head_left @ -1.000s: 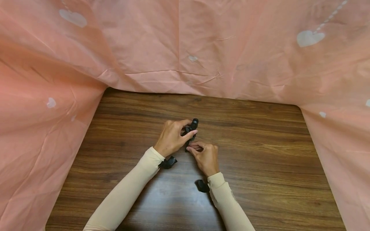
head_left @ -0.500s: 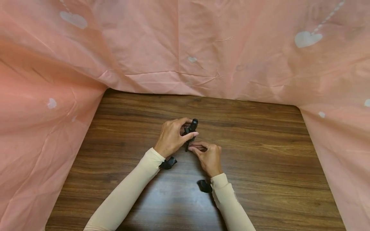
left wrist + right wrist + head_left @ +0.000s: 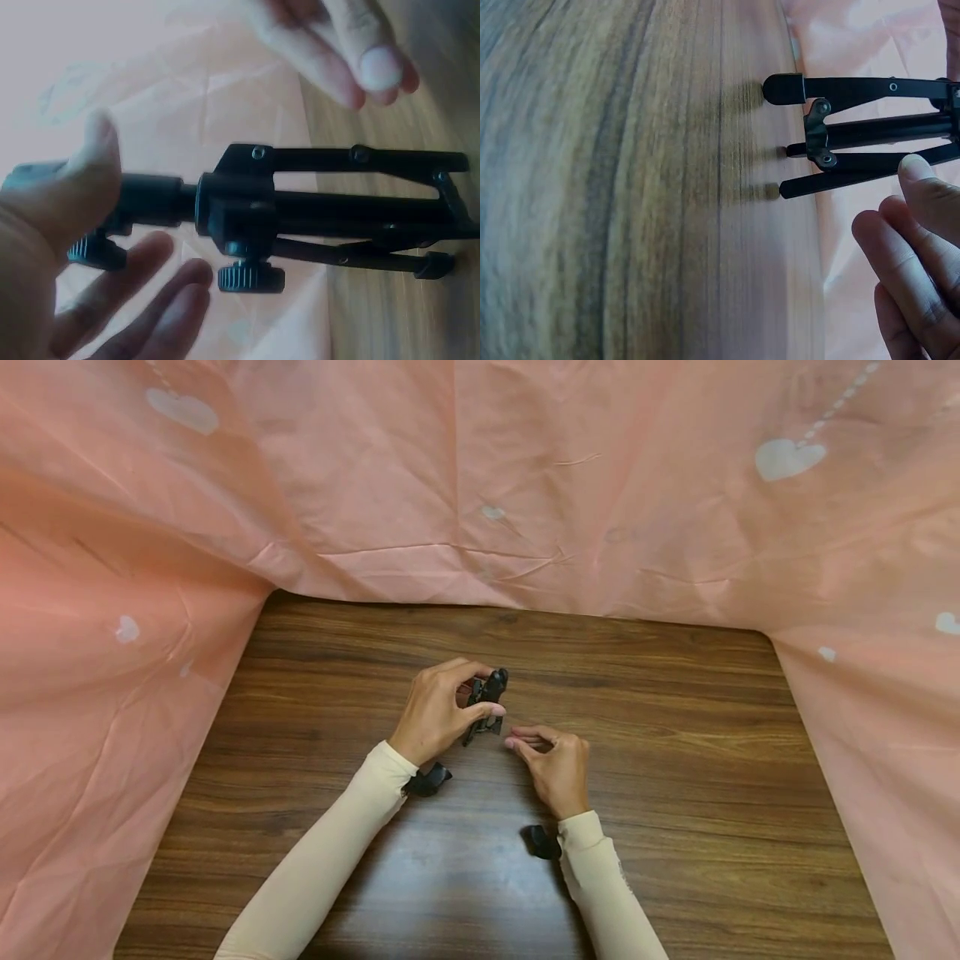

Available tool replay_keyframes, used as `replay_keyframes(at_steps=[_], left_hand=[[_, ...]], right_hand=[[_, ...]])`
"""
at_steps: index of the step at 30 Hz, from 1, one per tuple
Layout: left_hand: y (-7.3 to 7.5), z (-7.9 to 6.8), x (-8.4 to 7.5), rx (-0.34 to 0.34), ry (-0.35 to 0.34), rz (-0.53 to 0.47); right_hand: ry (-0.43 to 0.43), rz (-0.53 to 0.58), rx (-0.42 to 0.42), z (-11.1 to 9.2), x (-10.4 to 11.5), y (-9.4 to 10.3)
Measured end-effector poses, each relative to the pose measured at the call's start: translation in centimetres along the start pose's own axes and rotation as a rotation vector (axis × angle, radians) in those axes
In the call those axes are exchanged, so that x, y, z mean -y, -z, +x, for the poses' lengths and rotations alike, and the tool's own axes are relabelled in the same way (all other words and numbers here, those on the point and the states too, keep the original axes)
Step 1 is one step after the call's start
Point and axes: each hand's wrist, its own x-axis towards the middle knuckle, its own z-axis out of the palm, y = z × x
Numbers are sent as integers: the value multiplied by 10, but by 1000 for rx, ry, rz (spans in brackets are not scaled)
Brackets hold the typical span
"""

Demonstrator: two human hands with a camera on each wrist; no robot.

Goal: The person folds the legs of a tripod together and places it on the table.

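Folding black tripod (image 3: pixel 322 206), ribbed knobs (image 3: pixel 251 278)

The surface (image 3: pixel 697 777) was brown wood, marked with darker and lighter streaks that ran mostly from side to side in the head view. It looked flat and slightly glossy, with a pale, bluish glare (image 3: pixel 435 860) spread over its near middle. Pink cloth (image 3: pixel 390 568) bordered it along the far edge and down both sides, and it widened toward the bottom of the head view. In the right wrist view, dark blurred patches (image 3: pixel 742 97) showed on the wood just beside the feet of the tripod (image 3: pixel 885 127); whether those feet touched the surface could not be told.
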Motion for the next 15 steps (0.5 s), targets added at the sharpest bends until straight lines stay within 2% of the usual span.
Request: replay_keyframes(at_steps=[3,6,10,12,15], left_hand=[[0,1,-1,0,-28,-7],[2,5,-1,51,-41,-43],[7,7,-4,117,-27,-59],[8,6,-6,110,-15,-32],[3,1,-10,59,-14,50]], right_hand=[[14,-12,-9,1,0,1],[19,-16,-8,2,1,1],[5,-19,5,1,2,1],[3,-25,10,0,2,1],[10,-24,13,0,2,1]])
